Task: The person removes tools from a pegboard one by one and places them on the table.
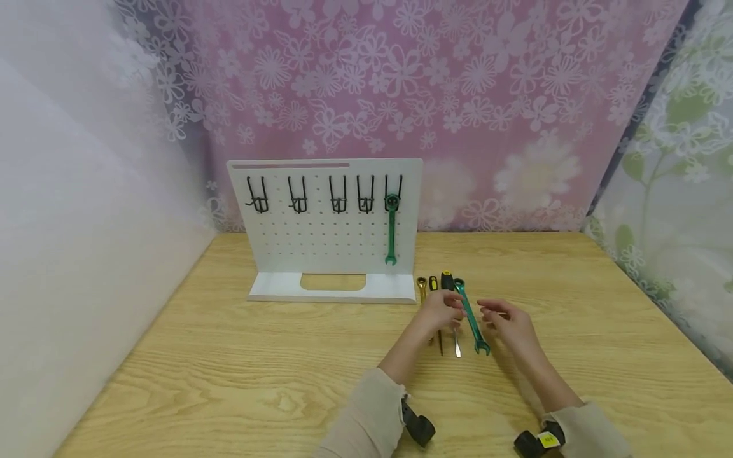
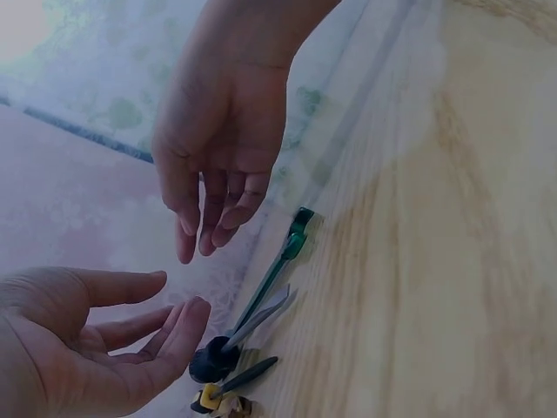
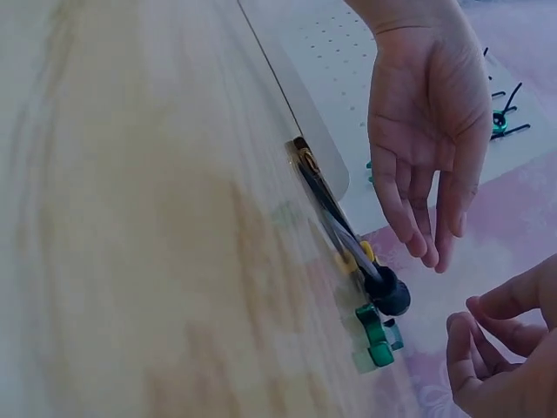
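Note:
My left hand [image 1: 439, 312] hovers over a row of tools, its fingers loosely bent and holding nothing. My right hand [image 1: 513, 327] is to the right of the row, fingers relaxed and nothing in them. Between the hands lies a green ratcheting combination wrench [image 1: 473, 323], its open end towards me. Left of it are a large screwdriver [image 1: 447, 280] with a flat tip, a thinner black-and-yellow screwdriver [image 1: 433, 284] and a gold wrench [image 1: 422, 285], partly hidden by the left hand. In the left wrist view both hands appear above the tools, apart from them.
A white pegboard stand [image 1: 321, 248] stands behind and left of the tools. Several black double hooks [image 1: 338, 203] are fixed in a row across it. Another green wrench [image 1: 392, 232] hangs on the rightmost hook. Everything rests on a wooden table [image 1: 229, 369] beside patterned fabric walls.

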